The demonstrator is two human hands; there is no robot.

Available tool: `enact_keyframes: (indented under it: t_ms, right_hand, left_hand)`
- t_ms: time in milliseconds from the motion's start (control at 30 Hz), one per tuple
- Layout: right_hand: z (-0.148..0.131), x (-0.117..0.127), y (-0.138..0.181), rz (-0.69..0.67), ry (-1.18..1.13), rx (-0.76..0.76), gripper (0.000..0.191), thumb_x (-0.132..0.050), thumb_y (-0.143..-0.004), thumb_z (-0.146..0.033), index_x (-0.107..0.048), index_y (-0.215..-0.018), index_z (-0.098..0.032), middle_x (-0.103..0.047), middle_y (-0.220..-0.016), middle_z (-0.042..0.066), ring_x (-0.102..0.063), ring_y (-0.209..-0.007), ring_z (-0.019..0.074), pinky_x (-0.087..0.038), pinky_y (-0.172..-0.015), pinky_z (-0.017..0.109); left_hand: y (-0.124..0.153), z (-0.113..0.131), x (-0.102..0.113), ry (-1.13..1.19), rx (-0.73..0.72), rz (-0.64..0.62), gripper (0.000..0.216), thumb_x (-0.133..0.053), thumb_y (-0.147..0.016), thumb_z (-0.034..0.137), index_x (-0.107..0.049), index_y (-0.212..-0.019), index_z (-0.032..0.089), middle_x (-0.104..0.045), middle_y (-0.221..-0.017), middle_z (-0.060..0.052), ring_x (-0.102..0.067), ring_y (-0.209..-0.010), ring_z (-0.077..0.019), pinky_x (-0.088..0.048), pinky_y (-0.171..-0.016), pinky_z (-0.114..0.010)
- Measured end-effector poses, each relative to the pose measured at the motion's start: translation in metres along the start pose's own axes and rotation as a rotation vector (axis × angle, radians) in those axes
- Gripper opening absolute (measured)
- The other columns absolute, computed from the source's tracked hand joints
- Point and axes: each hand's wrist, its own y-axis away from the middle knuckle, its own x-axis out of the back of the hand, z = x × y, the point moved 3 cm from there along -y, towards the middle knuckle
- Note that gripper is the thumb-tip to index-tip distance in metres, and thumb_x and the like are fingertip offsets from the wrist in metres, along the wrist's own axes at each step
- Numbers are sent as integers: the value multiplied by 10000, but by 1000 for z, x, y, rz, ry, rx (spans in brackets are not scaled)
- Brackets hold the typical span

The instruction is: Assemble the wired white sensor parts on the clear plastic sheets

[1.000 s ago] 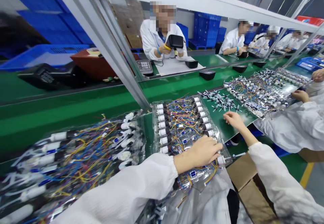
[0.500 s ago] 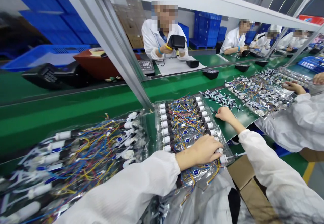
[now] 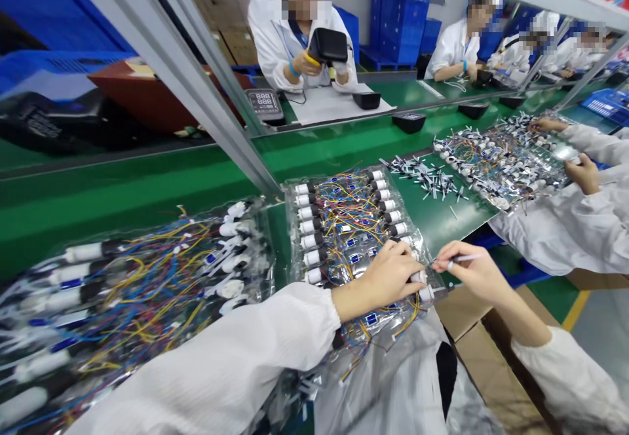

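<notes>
My left hand (image 3: 388, 278) rests closed on a white cylindrical part (image 3: 423, 291) at the near right corner of a clear tray (image 3: 350, 228) of wired white-and-black cylinders. My right hand (image 3: 474, 271) is pinched on a thin white-and-black pin (image 3: 462, 259), its tip pointing left toward that cylinder and my left fingers. A loose pile of the same small pins (image 3: 426, 178) lies on the green table just right of the tray. A second tray of wired parts (image 3: 132, 291) sits to the left.
A co-worker's white sleeve (image 3: 565, 228) and hand (image 3: 584, 171) work at another tray (image 3: 496, 160) on the right. Across the green conveyor (image 3: 147, 186) a person holds a black device (image 3: 328, 45). A slanted metal post (image 3: 196, 101) crosses the bench. A cardboard box (image 3: 486, 369) stands below.
My right hand came back from the pin pile with one pin and now holds it beside my left hand. My left hand stayed on the tray's corner cylinder. The view tilted down slightly.
</notes>
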Motion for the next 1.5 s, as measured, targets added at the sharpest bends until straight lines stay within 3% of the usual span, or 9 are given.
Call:
enact_keyframes:
  t_ms: [133,267,467,567,667,733,967,1267,1500]
  right_hand:
    - [27,-23,20,150,94,13,170,-780,-870,-397,-751,-847,-231,-780,-952,70,-746,-899,237,-616,-821,378]
    - [43,-30,26,264,92,-44,172,-769,-872,-405,-736,-852,-237,-780,-932,65,-735,-894,252,-602,-814,396]
    - [33,6,15,279,-191,-56,238,-850,-805,-367,-666,-825,-217,-734,-829,34,-658,-654,158,-551,-613,295]
    - [23,18,-3,205,-252,-59,242,-844,-810,-381,-678,-843,-207,-738,-834,41,-686,-662,165,-575,-646,313]
    - [19,5,-18,14,-205,-90,262,-850,-791,-415,-712,-820,-193,-757,-893,57,-730,-758,190,-603,-743,342]
    - [21,-9,-18,-46,-193,-77,275,-857,-782,-418,-703,-783,-191,-759,-905,58,-725,-752,184,-597,-734,336]
    - [49,-30,16,219,-150,-6,230,-829,-841,-349,-655,-777,-213,-753,-888,53,-712,-875,208,-553,-782,325]
    - [62,-51,24,325,-242,-54,227,-811,-865,-334,-624,-799,-223,-740,-877,40,-700,-846,207,-531,-759,323]
    - [65,-52,24,314,-182,52,196,-788,-887,-299,-646,-773,-227,-719,-854,40,-674,-826,197,-521,-778,339]
  left_hand:
    - [-2,-1,-1,23,31,-19,263,-714,-939,457,-771,-1070,236,-729,-930,-48,-552,-1045,-242,-344,-911,-407]
    - [-2,-3,-3,29,52,-2,309,-721,-930,486,-769,-1104,236,-721,-969,-59,-561,-1062,-242,-341,-917,-402]
    - [-2,-5,-6,56,53,10,324,-721,-934,477,-754,-1136,225,-732,-997,-60,-573,-1080,-241,-344,-939,-401]
    - [-2,-5,-7,38,48,12,330,-734,-923,480,-750,-1126,219,-738,-999,-59,-577,-1076,-245,-340,-933,-407]
    - [-2,-5,-7,40,49,20,331,-732,-925,479,-744,-1133,222,-739,-999,-56,-579,-1062,-245,-337,-916,-404]
    - [-2,-4,-5,48,51,11,313,-718,-937,471,-742,-1130,225,-745,-991,-52,-578,-1040,-242,-334,-904,-400]
    - [-4,-3,-2,56,68,-22,338,-693,-951,489,-736,-1136,210,-743,-961,-49,-585,-990,-239,-333,-910,-401]
    - [-4,-3,-3,55,73,-27,294,-701,-951,473,-754,-1083,215,-759,-954,-40,-588,-986,-239,-319,-904,-408]
    - [-5,-4,-4,68,66,-28,290,-718,-939,469,-756,-1077,217,-768,-960,-26,-572,-975,-235,-311,-892,-402]
